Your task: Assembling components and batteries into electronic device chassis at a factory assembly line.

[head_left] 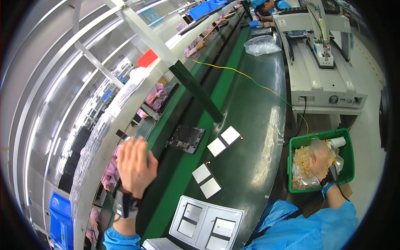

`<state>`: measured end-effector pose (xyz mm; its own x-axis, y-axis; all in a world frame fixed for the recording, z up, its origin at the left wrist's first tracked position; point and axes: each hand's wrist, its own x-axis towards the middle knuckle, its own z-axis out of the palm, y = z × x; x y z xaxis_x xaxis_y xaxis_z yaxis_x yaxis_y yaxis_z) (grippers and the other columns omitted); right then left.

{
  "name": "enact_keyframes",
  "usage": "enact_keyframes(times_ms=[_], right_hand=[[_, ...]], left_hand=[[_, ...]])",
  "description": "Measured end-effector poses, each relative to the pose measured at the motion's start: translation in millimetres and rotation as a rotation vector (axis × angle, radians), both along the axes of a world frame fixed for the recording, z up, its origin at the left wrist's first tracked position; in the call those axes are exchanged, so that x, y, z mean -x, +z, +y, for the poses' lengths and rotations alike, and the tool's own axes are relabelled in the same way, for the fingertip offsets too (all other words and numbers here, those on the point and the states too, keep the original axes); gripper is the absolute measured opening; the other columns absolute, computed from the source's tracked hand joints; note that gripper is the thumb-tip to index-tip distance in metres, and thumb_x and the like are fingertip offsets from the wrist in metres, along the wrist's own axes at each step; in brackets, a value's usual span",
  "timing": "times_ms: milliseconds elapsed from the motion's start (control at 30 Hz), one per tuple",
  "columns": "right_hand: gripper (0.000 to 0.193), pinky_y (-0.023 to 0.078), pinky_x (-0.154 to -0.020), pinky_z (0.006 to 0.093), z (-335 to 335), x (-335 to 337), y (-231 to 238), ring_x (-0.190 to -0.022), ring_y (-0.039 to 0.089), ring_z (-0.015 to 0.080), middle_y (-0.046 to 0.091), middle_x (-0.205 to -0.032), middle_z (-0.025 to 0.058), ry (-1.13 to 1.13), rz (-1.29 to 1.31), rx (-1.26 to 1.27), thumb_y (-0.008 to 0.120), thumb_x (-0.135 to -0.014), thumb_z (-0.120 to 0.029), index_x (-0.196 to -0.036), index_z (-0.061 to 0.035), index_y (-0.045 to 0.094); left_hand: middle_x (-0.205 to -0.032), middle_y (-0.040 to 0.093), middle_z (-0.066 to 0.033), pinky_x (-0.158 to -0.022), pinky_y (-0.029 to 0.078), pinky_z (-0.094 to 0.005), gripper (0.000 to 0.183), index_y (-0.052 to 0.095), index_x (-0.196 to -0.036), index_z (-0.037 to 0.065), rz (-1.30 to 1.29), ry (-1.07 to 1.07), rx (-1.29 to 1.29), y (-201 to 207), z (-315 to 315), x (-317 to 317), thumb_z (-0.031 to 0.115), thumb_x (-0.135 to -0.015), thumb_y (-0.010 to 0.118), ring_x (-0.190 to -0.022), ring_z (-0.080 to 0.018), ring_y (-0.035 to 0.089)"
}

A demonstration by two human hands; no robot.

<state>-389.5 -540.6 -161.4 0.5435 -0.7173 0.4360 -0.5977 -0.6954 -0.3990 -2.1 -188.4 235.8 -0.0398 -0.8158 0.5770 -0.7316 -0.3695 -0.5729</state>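
My left hand (135,168) is raised at the left, over the near side of the belt. Its fingers are stretched out and nothing is in them. Down in a green bin (291,166) on the right is my right hand (318,164), among crumpled tan scraps (303,160) and clear plastic. Its fingers are smeared by motion, with a pale blur above them. Two flat white packs with black bands, a farther pack (216,147) and a nearer pack (209,188), lie on the dark green bench. They look like batteries with small connectors. A white tray (206,202) holds two similar packs.
A black device housing (186,139) lies on the belt. A green post (198,91) rises from the bench. A yellow-green cable (250,77) crosses to a white machine (321,83). A clear plastic bag (261,45) lies farther back. Co-workers sit beyond the belt.
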Motion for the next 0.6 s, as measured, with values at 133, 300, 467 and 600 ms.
enact_keyframes(times_ms=[133,300,467,600], right_hand=[[0.047,0.046,-0.104,0.0509,-40.8,44.5,-178.7,-0.105,0.066,0.0428,0.072,-0.102,0.0231,-0.027,1.054,-0.448,0.063,-0.086,-0.042,-0.102,0.0001,0.074],[0.05,0.049,-0.099,0.0511,-19.7,31.2,-119.4,-0.105,0.067,0.0425,0.072,-0.104,0.0243,0.04,1.047,-0.597,0.066,-0.084,-0.044,-0.104,0.0006,0.073],[0.053,0.052,-0.095,0.0514,-0.5,28.0,-53.9,-0.105,0.068,0.0421,0.072,-0.106,0.0256,0.087,0.921,-0.636,0.069,-0.082,-0.047,-0.105,0.0011,0.072],[0.058,0.055,-0.089,0.0509,-2.0,31.6,-38.2,-0.1,0.069,0.0422,0.072,-0.104,0.0254,0.12,0.726,-0.583,0.07,-0.081,-0.052,-0.105,0.0007,0.073]], left_hand=[[-0.099,0.068,-0.0174,-0.087,0.05,-0.0425,0.015,0.065,-0.103,0.002,0.08,0.051,0.27,50.1,-39.8,-44.2,-0.001,-0.088,0.065,-0.094,-0.0349,0.064],[-0.102,0.069,-0.0193,-0.086,0.05,-0.0459,0.02,0.067,-0.112,-0.001,0.263,0.023,0.332,81.3,-87.5,-127.8,0.006,-0.094,0.061,-0.095,-0.0373,0.065],[-0.101,0.069,-0.0178,-0.082,0.051,-0.0458,0.019,0.072,-0.103,0.003,0.368,0.248,0.226,79.8,-93.0,-152.0,0.016,-0.09,0.07,-0.088,-0.0368,0.067],[-0.1,0.067,-0.0136,-0.081,0.052,-0.0453,0.022,0.076,-0.096,0.006,0.231,0.28,0.243,81.2,-93.6,-159.4,0.025,-0.087,0.075,-0.092,-0.0345,0.068]])
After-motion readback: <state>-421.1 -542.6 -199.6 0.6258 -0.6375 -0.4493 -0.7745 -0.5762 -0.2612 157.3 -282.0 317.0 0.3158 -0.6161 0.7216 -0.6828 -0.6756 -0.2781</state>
